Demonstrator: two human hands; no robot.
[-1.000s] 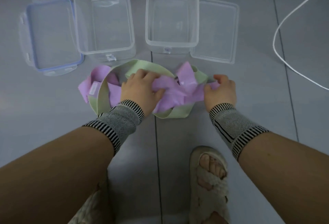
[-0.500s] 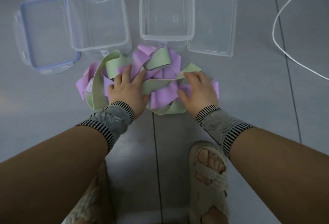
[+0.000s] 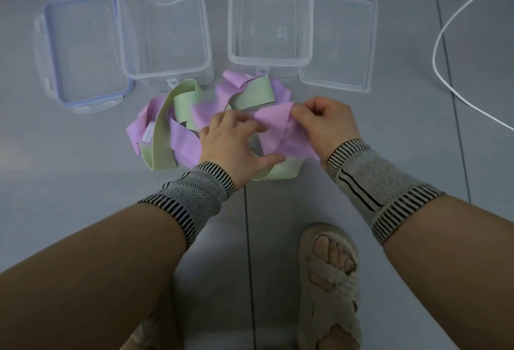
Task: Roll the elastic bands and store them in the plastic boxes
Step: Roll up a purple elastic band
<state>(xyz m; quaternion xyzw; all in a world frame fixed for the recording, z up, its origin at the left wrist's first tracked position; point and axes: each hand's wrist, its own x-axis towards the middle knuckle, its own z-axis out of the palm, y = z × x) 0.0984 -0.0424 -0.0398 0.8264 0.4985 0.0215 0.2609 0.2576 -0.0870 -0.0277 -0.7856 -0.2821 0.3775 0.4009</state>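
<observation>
A tangle of elastic bands lies on the grey floor in front of two clear boxes. The purple band [image 3: 281,132] runs through a pale green band [image 3: 162,138]. My right hand [image 3: 325,124] pinches an end of the purple band and lifts it a little. My left hand [image 3: 236,144] holds the same purple band beside it, fingers curled on the fabric and thumb spread toward the green loop. The left plastic box [image 3: 164,21] and the right plastic box [image 3: 269,13] stand open with nothing inside.
A blue-rimmed lid [image 3: 80,49] lies left of the boxes and a clear lid [image 3: 339,41] right of them. A white cable [image 3: 445,71] curves across the floor at far right. My sandalled foot [image 3: 328,280] is below the hands.
Both hands have left their flat press on the pile. The right hand now pinches the purple band's end and raises it; the left hand has shifted right onto the same band.
</observation>
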